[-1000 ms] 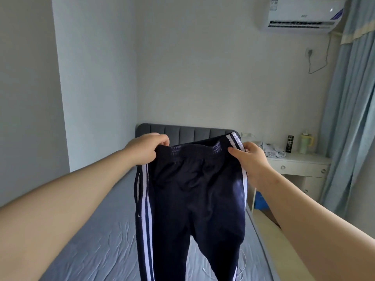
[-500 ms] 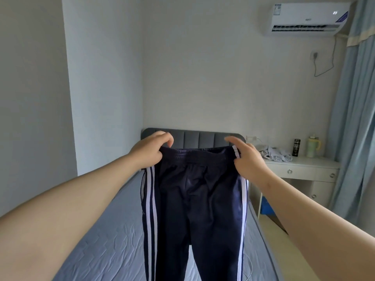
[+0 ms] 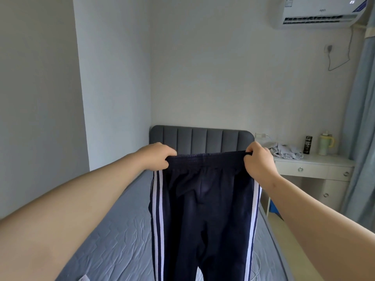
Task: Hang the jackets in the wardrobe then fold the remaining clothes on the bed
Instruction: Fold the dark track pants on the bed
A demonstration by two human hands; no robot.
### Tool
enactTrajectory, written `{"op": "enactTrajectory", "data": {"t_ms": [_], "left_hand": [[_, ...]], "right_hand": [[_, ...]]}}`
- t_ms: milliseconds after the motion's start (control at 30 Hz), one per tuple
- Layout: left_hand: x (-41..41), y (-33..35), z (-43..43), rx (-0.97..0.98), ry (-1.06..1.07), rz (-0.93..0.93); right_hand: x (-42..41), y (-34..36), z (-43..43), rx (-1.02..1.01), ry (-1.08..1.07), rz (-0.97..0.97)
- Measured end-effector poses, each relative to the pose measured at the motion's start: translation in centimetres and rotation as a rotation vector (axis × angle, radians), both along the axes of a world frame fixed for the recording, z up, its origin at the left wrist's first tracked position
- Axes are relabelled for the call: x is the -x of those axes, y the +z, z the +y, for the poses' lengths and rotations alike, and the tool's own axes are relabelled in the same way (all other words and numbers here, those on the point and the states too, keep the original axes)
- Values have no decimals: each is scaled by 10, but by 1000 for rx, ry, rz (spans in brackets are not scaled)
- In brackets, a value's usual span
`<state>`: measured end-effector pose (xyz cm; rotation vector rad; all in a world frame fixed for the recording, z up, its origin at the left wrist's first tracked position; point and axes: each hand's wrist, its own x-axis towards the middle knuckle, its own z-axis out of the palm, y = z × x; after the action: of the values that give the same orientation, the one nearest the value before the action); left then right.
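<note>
Found left hand [image 3: 156, 157] clenched on the left corner of the waistband [image 3: 207, 158], fingers curled over its top edge. Found right hand [image 3: 258, 162] likewise clamped on the right corner, fingers hooked over the band. Noted the band pulled taut and near level between the two fists. Saw the navy trousers [image 3: 203, 216] hanging straight down from that grip, with white stripes [image 3: 159, 209] down each outer seam and the legs running out of view at the bottom edge. Located them in the air above the bed [image 3: 113, 240], in front of the headboard [image 3: 200, 138]. Could not tell whether the legs touched the bed.

Noted a label and a small logo on the air conditioner [image 3: 316, 15] at upper right; could read neither. Noted pale markings on the black can [image 3: 307, 144] on the desk [image 3: 312, 165]; also illegible. Recorded a green cup [image 3: 325, 145] just beside the can and grey cloth [image 3: 286, 151] to its left.

Compared with half a second before: found the right forefinger, then straight along the band, now curled round it. Found the band drawn flatter.
</note>
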<state>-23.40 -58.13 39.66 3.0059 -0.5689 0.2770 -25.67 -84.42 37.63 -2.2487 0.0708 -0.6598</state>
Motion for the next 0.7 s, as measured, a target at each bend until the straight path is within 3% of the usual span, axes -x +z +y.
{"op": "enactTrajectory", "data": {"t_ms": [67, 133, 233, 400, 467, 567, 700], "left_hand": [[-1, -1, 1, 134, 117, 111], [0, 0, 1, 197, 192, 66], [0, 2, 4, 365, 261, 7], [-7, 5, 3, 1306, 252, 266], [-10, 5, 2, 1485, 220, 368], [-7, 5, 3, 1399, 99, 470], [10, 6, 2, 1093, -71, 579]], "right_hand": [[2, -2, 2, 34, 8, 18], [4, -2, 2, 19, 40, 27], [8, 2, -1, -159, 96, 14], [5, -10, -5, -407, 116, -12], [2, -18, -5, -416, 122, 1], [0, -19, -10, -464, 101, -45], [-1, -14, -14, -533, 92, -111]]}}
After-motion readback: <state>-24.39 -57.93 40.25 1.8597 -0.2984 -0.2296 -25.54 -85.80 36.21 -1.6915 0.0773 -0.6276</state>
